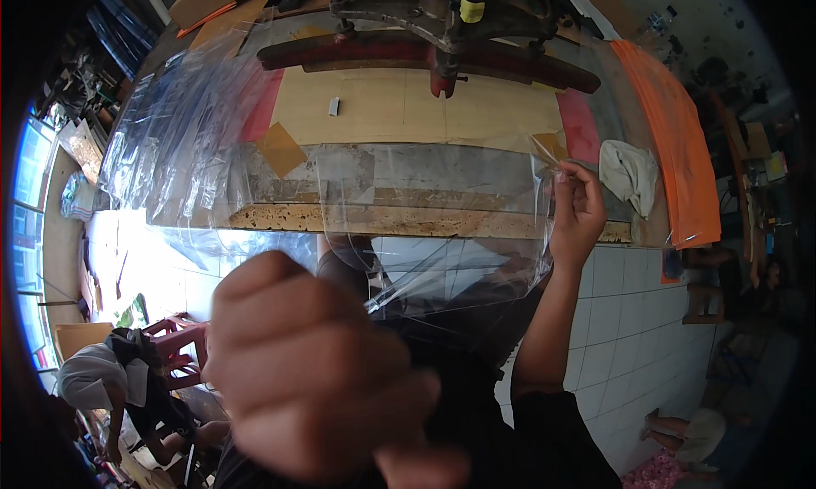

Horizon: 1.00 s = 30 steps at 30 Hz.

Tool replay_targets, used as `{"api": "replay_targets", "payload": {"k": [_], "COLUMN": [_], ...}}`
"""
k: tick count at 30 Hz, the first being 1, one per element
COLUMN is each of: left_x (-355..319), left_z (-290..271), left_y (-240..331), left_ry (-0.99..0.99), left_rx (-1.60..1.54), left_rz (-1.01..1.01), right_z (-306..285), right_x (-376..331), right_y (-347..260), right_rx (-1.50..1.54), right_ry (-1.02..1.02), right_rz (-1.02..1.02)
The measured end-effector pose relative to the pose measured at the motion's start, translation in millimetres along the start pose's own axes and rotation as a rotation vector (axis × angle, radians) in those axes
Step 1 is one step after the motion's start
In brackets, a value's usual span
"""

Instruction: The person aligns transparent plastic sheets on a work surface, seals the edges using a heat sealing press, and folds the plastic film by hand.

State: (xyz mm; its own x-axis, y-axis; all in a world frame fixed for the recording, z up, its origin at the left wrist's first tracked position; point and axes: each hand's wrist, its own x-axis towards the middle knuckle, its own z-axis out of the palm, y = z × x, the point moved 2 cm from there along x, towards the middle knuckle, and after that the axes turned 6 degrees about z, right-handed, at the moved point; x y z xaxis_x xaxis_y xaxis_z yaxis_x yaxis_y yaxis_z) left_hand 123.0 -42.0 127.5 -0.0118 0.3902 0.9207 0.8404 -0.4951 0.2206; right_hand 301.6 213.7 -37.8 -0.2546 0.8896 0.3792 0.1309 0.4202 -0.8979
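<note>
I hold a clear plastic bag (433,226) stretched between both hands in front of a worn workbench (399,221). My left hand (319,370) is close to the camera, blurred, fingers closed on the bag's lower left corner. My right hand (578,213) is raised at the bench edge and pinches the bag's upper right corner. The film hangs wrinkled between them, and the bench shows through it.
A pile of clear plastic sheets (183,149) lies on the bench's left. A red-and-metal press arm (433,51) spans the back. A white rag (629,175) and orange sheets (680,149) lie right. People sit on the tiled floor at lower left (110,378) and lower right (693,442).
</note>
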Motion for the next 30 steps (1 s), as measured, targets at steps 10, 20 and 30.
{"api": "replay_targets", "payload": {"k": [10,20,30], "left_x": [-78.7,-98.0,-106.0], "left_z": [78.5,97.8,72.1], "left_y": [-52.7,-1.7,31.6], "left_ry": [-0.38,-0.404,-0.2], "left_rx": [-0.205,-0.157,0.12], "left_rz": [-0.525,-0.555,-0.585], "right_z": [3.7,4.1,7.9], "right_x": [-6.3,-34.3,-65.1], "right_y": [-8.3,-60.3,-117.4], "right_rx": [0.083,-0.002,-0.197], "right_ry": [-0.095,-0.11,-0.197], "right_rz": [-0.001,-0.302,-0.496]}}
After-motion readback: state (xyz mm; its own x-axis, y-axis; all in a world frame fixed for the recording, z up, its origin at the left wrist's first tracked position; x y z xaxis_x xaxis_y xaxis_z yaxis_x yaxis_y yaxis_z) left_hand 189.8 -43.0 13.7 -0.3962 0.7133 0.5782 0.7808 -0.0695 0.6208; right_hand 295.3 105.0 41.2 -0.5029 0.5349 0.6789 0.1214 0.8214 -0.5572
